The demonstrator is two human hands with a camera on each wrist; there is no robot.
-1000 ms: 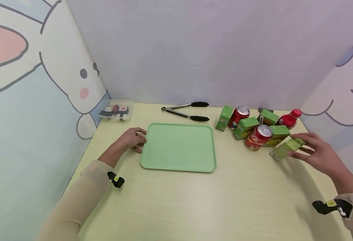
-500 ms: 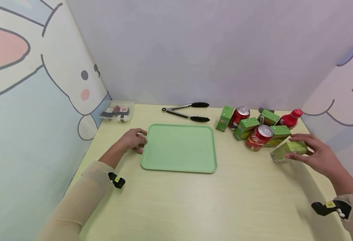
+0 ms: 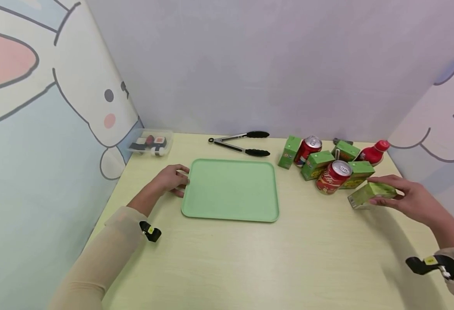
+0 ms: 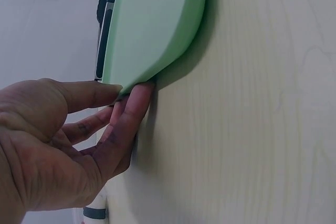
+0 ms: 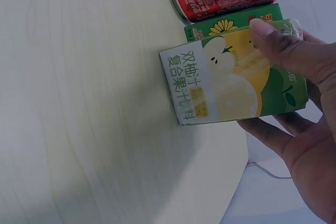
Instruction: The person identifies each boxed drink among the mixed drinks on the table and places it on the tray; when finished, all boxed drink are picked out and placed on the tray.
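Observation:
My left hand [image 3: 171,179] pinches the left edge of a light green tray [image 3: 230,189], thumb on the rim and fingers beneath it, as the left wrist view shows. My right hand [image 3: 409,197] holds a green juice box [image 5: 236,80] between thumb and fingers at the table's right side. Fruit pictures and Chinese lettering cover the face turned to the right wrist camera. Right behind it stand a red soda can [image 3: 333,177] and another green juice box [image 3: 357,174], partly hidden by the can.
More green juice boxes [image 3: 317,165], a second red can [image 3: 308,150] and a red bottle [image 3: 373,153] crowd the back right. Tongs [image 3: 239,144] with black tips lie behind the tray. At the back left sits a clear plastic container [image 3: 150,142] with sushi-like pieces.
The juice box in my right hand has turned from a steep lean to a flatter, more sideways pose. My left hand and the tray have stayed in place.

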